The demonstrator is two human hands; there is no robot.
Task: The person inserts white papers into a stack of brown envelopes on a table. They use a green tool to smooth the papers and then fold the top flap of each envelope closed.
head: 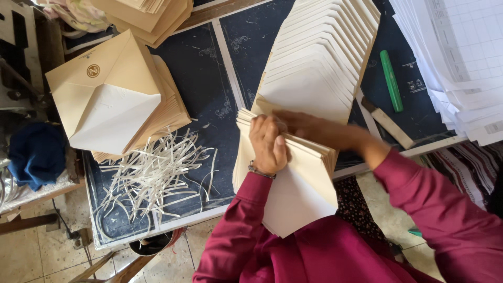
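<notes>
Cream envelopes (293,178) with white linings, stacked under a left hand (269,144) and right hand (309,128), both in maroon sleeves (435,209). More cream flaps fanned in a long row (319,57) across a dark navy table (209,89) crossed by pale stripes. Another tan envelope pile (112,91), topped with a small gold round emblem and a white inner flap. White paper shreds (154,173) scattered nearby. Bright green marker (391,80) beside white printed sheets (461,57) ruled in faint grey grids. Deep blue cloth (36,154) at the edge; beige speckled floor tiles (42,251) below.
</notes>
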